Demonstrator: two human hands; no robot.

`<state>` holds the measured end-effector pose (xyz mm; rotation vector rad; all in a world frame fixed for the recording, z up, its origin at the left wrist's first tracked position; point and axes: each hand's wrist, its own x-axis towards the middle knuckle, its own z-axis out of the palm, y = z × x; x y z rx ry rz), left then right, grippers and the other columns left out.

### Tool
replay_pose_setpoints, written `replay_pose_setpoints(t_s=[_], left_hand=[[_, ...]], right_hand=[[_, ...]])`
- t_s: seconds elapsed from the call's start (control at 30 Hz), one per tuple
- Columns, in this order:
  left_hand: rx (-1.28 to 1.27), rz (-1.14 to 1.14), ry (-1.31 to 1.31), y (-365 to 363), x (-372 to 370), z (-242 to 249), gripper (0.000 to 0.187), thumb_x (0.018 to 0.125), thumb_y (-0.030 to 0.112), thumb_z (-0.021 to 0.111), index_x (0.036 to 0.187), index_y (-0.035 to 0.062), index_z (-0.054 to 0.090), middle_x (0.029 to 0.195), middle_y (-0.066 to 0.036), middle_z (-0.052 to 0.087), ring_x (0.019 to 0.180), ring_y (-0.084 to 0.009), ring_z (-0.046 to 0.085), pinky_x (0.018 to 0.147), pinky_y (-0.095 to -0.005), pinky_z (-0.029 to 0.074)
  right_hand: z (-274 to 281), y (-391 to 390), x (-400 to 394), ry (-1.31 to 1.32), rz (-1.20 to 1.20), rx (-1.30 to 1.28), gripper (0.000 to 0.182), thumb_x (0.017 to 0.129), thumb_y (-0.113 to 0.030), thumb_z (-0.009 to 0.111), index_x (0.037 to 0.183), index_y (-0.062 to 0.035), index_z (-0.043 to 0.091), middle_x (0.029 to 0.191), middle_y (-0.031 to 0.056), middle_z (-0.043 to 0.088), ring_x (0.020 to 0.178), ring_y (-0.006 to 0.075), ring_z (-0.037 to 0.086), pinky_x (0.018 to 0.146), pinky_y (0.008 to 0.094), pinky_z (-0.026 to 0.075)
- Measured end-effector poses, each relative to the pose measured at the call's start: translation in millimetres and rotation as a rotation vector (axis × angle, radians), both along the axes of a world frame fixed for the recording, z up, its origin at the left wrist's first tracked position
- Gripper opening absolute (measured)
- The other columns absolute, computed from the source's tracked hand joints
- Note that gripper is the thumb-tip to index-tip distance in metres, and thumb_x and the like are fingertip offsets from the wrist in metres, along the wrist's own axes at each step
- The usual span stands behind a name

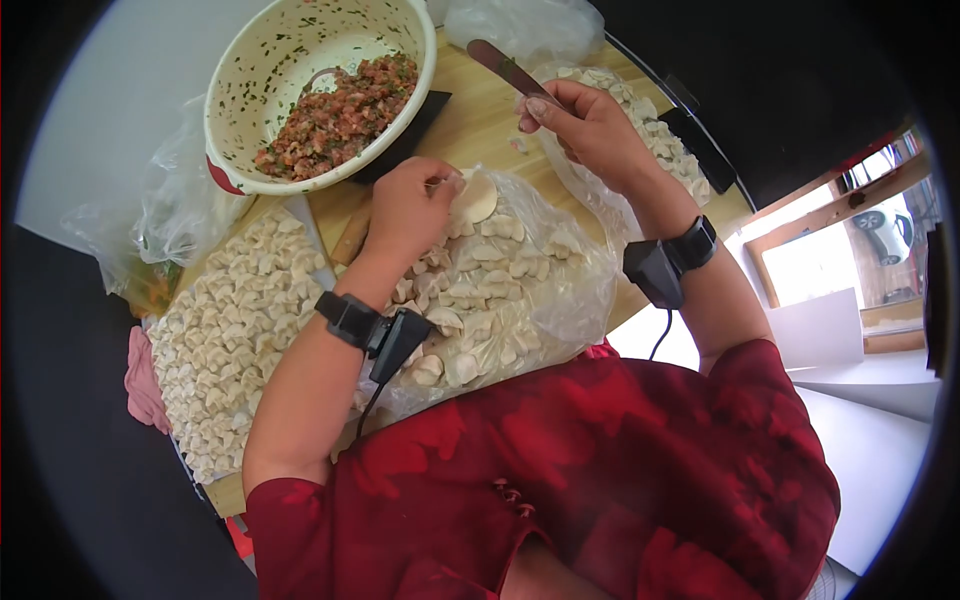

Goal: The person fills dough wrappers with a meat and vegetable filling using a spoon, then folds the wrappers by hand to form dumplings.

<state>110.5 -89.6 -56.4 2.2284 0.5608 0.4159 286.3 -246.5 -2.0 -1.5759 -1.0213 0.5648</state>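
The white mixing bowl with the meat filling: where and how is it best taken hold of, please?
The white mixing bowl is probably best gripped by its rim, coming from left and right together: the round rim is exposed on both sides, and opposite holds should balance the meat filling inside.

One bowl (228,105), one spreader (505,68), two hands (408,212), two wristbands (350,318), dozens of dumplings (240,330) (uncountably crowded).

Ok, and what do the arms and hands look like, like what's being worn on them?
The left hand and right hand are ungloved. Both wrists wear a black strap with a boxy black device, each trailing a thin black cable. The short sleeves are dark red.
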Motion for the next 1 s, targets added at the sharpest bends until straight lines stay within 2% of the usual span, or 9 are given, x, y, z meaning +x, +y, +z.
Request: replay_pose_setpoints(t_s=[0.07, 0.13, 0.17, 0.2, 0.3, 0.47, 0.53, 0.57, 1.0], left_hand=[[-0.156, 0.053, -0.021, 5.0, -4.6, -2.0, 0.012, 0.091, 0.014, 0.060, 0.096, 0.0044, 0.065, 0.088, -0.004, 0.066, 0.092, -0.0128, 0.062, 0.077, -0.0258, 0.049], [-0.768, -0.017, -0.314, 5.9, -13.0, -2.3, 0.018, 0.097, 0.014, 0.050, 0.110, 0.0050, 0.058, 0.102, -0.003, 0.063, 0.091, -0.0110, 0.061, 0.077, -0.0286, 0.051], [-0.905, 0.027, -0.292, 6.3, -21.1, -2.3, 0.024, 0.100, 0.015, 0.044, 0.121, 0.0053, 0.051, 0.114, -0.007, 0.060, 0.096, -0.0156, 0.062, 0.082, -0.0323, 0.053], [-0.890, 0.046, -0.313, 2.9, -28.8, 7.2, 0.024, 0.100, 0.015, 0.044, 0.121, 0.0053, 0.051, 0.114, -0.007, 0.060, 0.096, -0.0156, 0.062, 0.082, -0.0323, 0.053], [-1.362, 0.089, -0.422, 0.7, -53.8, 19.7, 0.030, 0.099, 0.016, 0.044, 0.125, 0.0018, 0.048, 0.117, -0.011, 0.060, 0.107, -0.0229, 0.061, 0.093, -0.0369, 0.052], [-1.305, 0.263, -0.471, 3.9, -82.0, 18.2, 0.030, 0.099, 0.012, 0.045, 0.125, -0.0015, 0.046, 0.122, -0.013, 0.057, 0.109, -0.0247, 0.060, 0.091, -0.0381, 0.054], [-1.316, 0.323, -0.539, 8.9, -90.6, 22.1, 0.033, 0.099, 0.012, 0.044, 0.127, -0.0046, 0.042, 0.124, -0.017, 0.054, 0.110, -0.0276, 0.059, 0.094, -0.0403, 0.053], [-1.324, 0.382, -0.584, 12.5, -93.1, 20.8, 0.035, 0.099, 0.010, 0.042, 0.128, -0.0078, 0.037, 0.127, -0.020, 0.050, 0.112, -0.0310, 0.057, 0.096, -0.0429, 0.052], [-1.410, 0.439, -0.793, 34.4, -90.2, 30.0, 0.034, 0.100, 0.008, 0.034, 0.129, -0.0089, 0.035, 0.130, -0.022, 0.047, 0.118, -0.0344, 0.052, 0.101, -0.0479, 0.048]], right_hand=[[1.0, 5.6, -2.1, 0.070, 0.052, 0.031, 0.021, 0.095, -0.024, 0.057, 0.103, -0.0070, 0.067, 0.084, -0.0034, 0.064, 0.068, 0.0007, 0.046, 0.057, 0.0175, 0.036], [5.4, 16.1, -3.4, -0.014, 0.051, -0.060, 0.022, 0.093, -0.024, 0.059, 0.097, -0.0038, 0.069, 0.080, -0.0017, 0.063, 0.076, 0.0063, 0.055, 0.072, 0.0243, 0.044], [7.5, 23.0, -2.3, -0.025, 0.072, -0.048, 0.022, 0.093, -0.024, 0.059, 0.097, -0.0038, 0.069, 0.080, -0.0017, 0.063, 0.076, 0.0063, 0.055, 0.072, 0.0243, 0.044], [8.8, 31.1, -0.9, -0.164, 0.071, -0.056, 0.022, 0.092, -0.023, 0.060, 0.097, -0.0035, 0.069, 0.079, 0.0003, 0.064, 0.074, 0.0084, 0.057, 0.070, 0.0262, 0.045], [28.6, 56.3, -18.3, -0.395, 0.117, -0.053, 0.020, 0.088, -0.021, 0.062, 0.096, -0.0039, 0.070, 0.077, 0.0050, 0.065, 0.070, 0.0143, 0.059, 0.066, 0.0305, 0.046], [36.8, 112.6, -43.9, -0.721, 0.218, -0.025, 0.018, 0.084, -0.014, 0.065, 0.099, -0.0051, 0.069, 0.077, 0.0085, 0.067, 0.070, 0.0179, 0.061, 0.066, 0.0301, 0.048], [30.3, 138.1, -50.5, -0.946, 0.164, 0.137, 0.016, 0.082, -0.010, 0.062, 0.096, -0.0061, 0.070, 0.084, 0.0133, 0.067, 0.076, 0.0291, 0.064, 0.069, 0.0356, 0.050], [30.1, 148.4, -53.0, -0.979, 0.137, 0.039, 0.014, 0.081, -0.008, 0.060, 0.091, -0.0058, 0.070, 0.088, 0.0136, 0.067, 0.081, 0.0347, 0.063, 0.072, 0.0399, 0.050], [21.8, 164.0, -45.4, -0.980, 0.309, -0.077, 0.015, 0.076, -0.006, 0.065, 0.089, -0.0046, 0.071, 0.087, 0.0134, 0.067, 0.082, 0.0327, 0.063, 0.074, 0.0382, 0.050]])
